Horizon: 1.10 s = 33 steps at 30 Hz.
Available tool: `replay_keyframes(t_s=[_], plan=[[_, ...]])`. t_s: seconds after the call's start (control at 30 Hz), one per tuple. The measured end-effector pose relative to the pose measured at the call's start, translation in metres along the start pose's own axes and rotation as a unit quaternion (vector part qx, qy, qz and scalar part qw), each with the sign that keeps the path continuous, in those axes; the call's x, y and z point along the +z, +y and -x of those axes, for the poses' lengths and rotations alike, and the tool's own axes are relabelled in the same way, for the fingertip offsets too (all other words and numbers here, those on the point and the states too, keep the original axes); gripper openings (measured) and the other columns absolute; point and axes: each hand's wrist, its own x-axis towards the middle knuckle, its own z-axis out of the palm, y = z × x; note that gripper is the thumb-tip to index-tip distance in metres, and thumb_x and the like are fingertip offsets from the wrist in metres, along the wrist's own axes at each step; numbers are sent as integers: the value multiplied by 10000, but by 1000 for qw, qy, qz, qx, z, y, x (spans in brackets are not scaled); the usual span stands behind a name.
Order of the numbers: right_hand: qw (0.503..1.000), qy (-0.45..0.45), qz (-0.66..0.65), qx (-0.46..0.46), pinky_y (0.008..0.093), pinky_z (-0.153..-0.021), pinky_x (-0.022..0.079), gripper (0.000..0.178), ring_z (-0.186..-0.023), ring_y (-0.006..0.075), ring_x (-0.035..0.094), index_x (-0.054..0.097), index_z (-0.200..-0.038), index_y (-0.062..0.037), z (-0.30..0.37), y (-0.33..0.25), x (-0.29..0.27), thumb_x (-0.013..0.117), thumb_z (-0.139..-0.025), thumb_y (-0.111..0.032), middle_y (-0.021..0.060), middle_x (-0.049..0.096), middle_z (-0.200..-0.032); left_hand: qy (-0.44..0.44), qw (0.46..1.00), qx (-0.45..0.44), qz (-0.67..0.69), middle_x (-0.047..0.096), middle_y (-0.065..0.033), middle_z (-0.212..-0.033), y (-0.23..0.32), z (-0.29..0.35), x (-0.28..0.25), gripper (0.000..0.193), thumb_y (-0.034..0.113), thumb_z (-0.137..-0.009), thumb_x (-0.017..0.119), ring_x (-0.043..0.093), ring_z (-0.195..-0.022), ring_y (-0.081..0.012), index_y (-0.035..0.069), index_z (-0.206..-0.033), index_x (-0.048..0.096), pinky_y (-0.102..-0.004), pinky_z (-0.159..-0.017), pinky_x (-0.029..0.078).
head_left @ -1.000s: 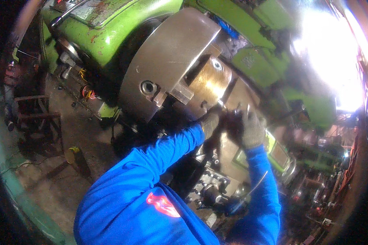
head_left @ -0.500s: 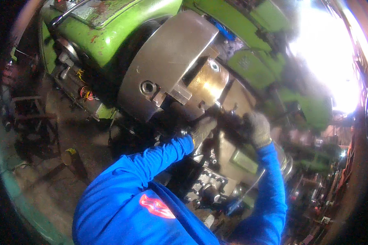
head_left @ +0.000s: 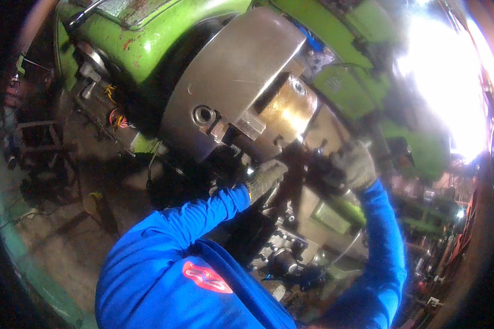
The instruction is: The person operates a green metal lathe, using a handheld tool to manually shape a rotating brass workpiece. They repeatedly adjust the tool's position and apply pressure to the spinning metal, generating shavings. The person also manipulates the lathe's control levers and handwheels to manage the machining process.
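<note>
A big steel lathe chuck [head_left: 225,71] fills the upper middle, its stepped jaws around a brass-coloured metal cylinder [head_left: 291,109]. My left hand [head_left: 267,178], in a grey knitted glove, is just below the chuck's lower edge. Its fingers are curled together, and whatever they hold is hidden. My right hand [head_left: 358,167], also gloved, is right of the cylinder, beside the dark machine parts [head_left: 315,164]. Its fingers are bent round something dark that I cannot make out. Both forearms wear blue sleeves.
The green lathe headstock [head_left: 148,38] stands behind the chuck at upper left. Below my hands is a square tool post [head_left: 282,252] with several bolts. A green block [head_left: 329,216] lies on the carriage. A glaring light [head_left: 439,82] washes out the upper right.
My left hand has drawn slightly down and left, away from the cylinder's lower edge. My right hand has moved a little to the right. The view has shifted slightly.
</note>
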Motion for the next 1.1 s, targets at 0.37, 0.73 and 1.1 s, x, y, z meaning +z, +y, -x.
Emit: replay_keyframes(t_s=[0.37,0.73,1.1], plan=[[1000,-14,-16,1,447,-700,481,153,-748,301,614,698,-795,-129,-12,-5,-10,712,-768,-279,91,621,-737,-23,996,47,-69,614,15,-891,-4,1,-6,173,252,-1036,621,548,-774,-89,105,-1103,683,-265,-698,482],[990,-82,-76,82,502,-708,522,306,-785,367,669,650,-1102,-62,10,-13,14,609,-902,-290,154,681,-850,-27,992,76,-95,619,21,-922,-5,18,-23,212,296,-1035,644,561,-844,-89,92,-1081,678,-266,-743,499],[920,-105,-200,322,493,-786,531,294,-926,416,666,649,-1010,-88,-6,-36,10,737,-849,-318,202,680,-949,-23,994,33,-101,601,16,-924,-1,29,-35,213,284,-1034,623,538,-839,-90,96,-1125,665,-268,-737,485]])
